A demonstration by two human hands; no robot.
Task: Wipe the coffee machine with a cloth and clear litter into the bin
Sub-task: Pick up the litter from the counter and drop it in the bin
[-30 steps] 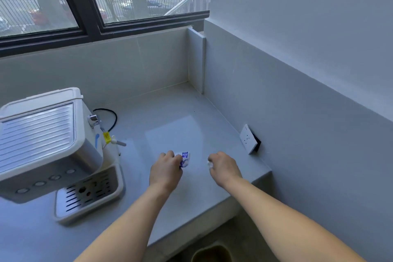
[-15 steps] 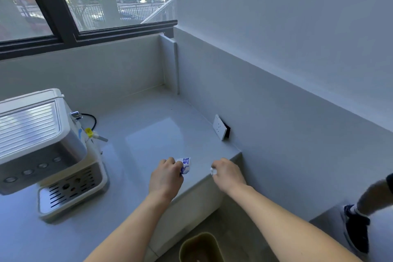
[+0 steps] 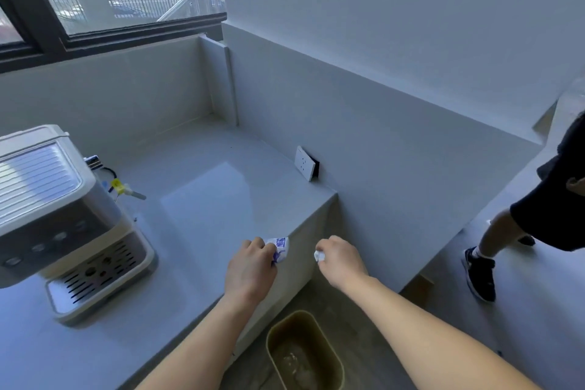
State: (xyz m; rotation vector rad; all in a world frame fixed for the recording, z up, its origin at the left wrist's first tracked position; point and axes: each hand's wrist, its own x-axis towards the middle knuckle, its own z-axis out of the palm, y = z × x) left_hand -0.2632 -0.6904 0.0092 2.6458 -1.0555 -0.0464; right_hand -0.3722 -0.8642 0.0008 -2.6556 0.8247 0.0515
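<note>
Grey stone surface [image 3: 202,199], matte, corner layout under a dark-framed window [image 3: 104,28]. Coffee machine [image 3: 57,212] sits at the left of the surface, cream and silver body, ribbed top plate, slotted drip tray at the front. Steam wand with a yellow tag sticks out on its right side. No cloth in view.

Left hand [image 3: 251,269] is closed on a crumpled white wrapper [image 3: 280,248] with blue print; the wrapper pokes out past the knuckles, right at the front-right edge of the surface. Right hand [image 3: 340,258] is closed on a small white paper wad [image 3: 319,256], held off the surface, out past its edge over the floor. The two hands are apart, side by side, roughly level with each other.

Bin [image 3: 304,348] stands on the floor below, between the two forearms, olive-tan, open top, some clear crumpled litter already inside. Both hands are forward of the bin opening, not directly above it.

White wall socket [image 3: 304,163] is on the backsplash at the right end of the surface, tilted off the wall with a dark gap behind it.

Second person at the far right: dark shorts, bare leg [image 3: 497,234], black shoe [image 3: 479,274] on the floor, well apart from the bin.
</note>
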